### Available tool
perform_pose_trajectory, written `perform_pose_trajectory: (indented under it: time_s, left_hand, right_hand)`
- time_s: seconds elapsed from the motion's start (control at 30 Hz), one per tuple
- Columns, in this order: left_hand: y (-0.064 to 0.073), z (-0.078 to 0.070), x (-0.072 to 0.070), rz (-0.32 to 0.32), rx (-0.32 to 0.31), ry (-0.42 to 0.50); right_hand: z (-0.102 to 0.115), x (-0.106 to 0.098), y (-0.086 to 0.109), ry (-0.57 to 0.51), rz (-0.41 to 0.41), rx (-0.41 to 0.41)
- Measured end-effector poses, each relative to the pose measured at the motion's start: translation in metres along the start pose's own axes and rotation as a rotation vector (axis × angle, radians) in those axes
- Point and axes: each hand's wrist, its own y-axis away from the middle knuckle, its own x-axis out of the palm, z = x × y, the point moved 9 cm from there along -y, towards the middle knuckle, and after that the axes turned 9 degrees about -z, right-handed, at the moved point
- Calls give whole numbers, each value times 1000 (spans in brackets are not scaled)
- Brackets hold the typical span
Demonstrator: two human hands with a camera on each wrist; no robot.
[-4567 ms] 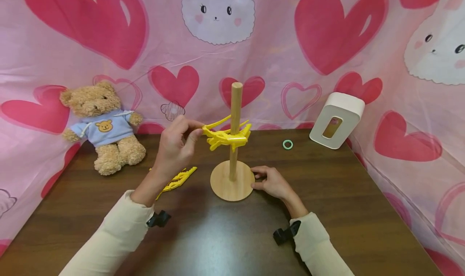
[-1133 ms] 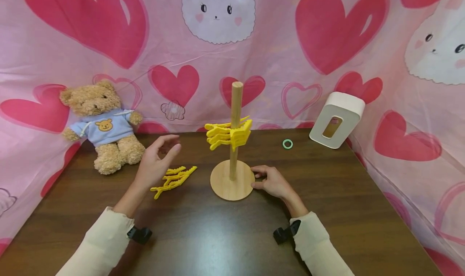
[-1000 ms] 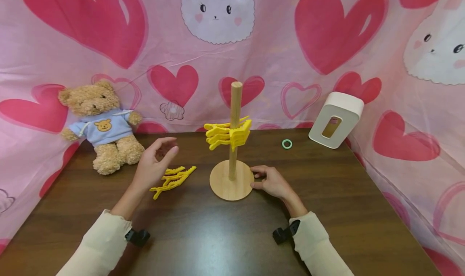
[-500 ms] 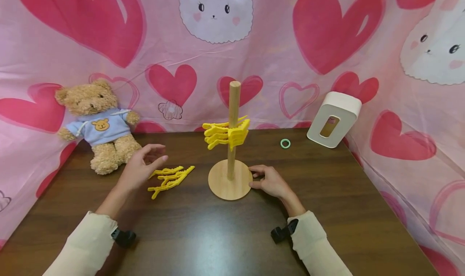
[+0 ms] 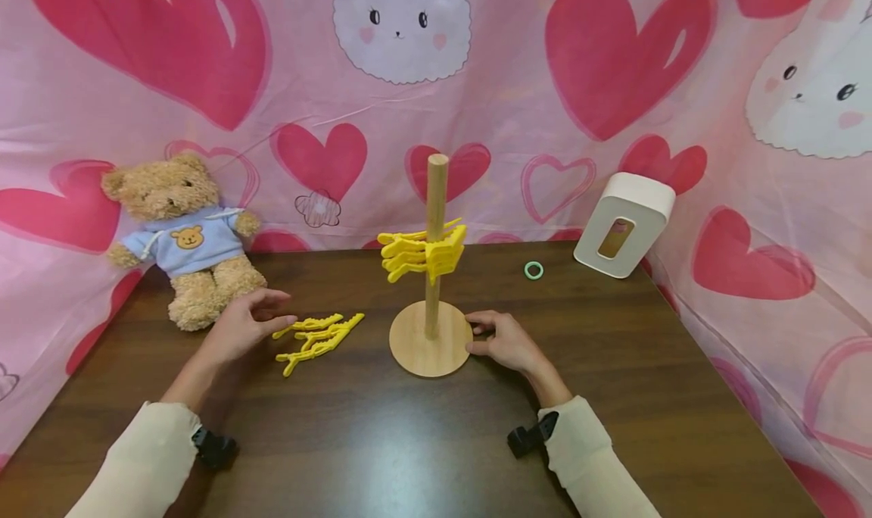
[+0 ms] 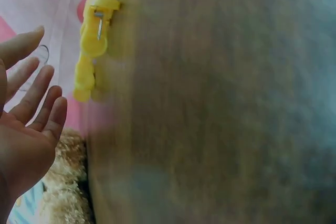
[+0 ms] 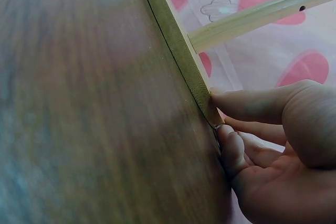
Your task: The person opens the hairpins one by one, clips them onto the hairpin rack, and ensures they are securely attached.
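Several yellow alligator hair clips (image 5: 443, 259) are clamped in a stack on the upright pole of a round-based wooden stand (image 5: 414, 344). More yellow hair clips (image 5: 325, 339) lie on the table left of the stand. My left hand (image 5: 238, 326) is beside their left ends, fingers loosely bent and nothing held. In the left wrist view, a gap shows between those fingers and the nearer hair clip (image 6: 94, 38). My right hand (image 5: 507, 341) grips the right edge of the stand's base. The right wrist view shows my thumb and fingers at the base rim (image 7: 178, 51).
A teddy bear (image 5: 187, 234) in a blue top sits at the back left. A small green ring (image 5: 534, 270) lies behind and right of the stand. The white box with a slot (image 5: 630, 223) leans at the back right. A pink heart-print cloth (image 5: 504, 124) hangs behind the table.
My left hand has let go of a hair clip, now on the pole, and moved left and down to the clips on the table. My right hand stays at the base.
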Motion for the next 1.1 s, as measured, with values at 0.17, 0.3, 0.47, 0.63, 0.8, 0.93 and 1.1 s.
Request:
perform_pose_trajectory:
  time_s: [0.17, 0.3, 0.47, 0.63, 0.8, 0.93, 1.1]
  left_hand:
    - [0, 8, 4, 50, -24, -13]
    - [1, 15, 10, 102, -39, -18]
    - [2, 24, 12, 118, -63, -5]
    - [3, 31, 11, 150, -94, -3]
    - [3, 31, 9, 163, -97, 1]
    - [2, 31, 7, 145, -93, -19]
    - [1, 34, 6, 121, -102, -40]
  right_hand:
    - [0, 0, 0, 4, 1, 12]
    - [-2, 1, 0, 10, 8, 16]
    - [-3, 1, -1, -6, 7, 20]
    - [-2, 1, -1, -13, 5, 19]
    - [-3, 1, -1, -13, 7, 19]
    - [-3, 1, -1, -10, 8, 20]
    - [-3, 1, -1, -10, 8, 19]
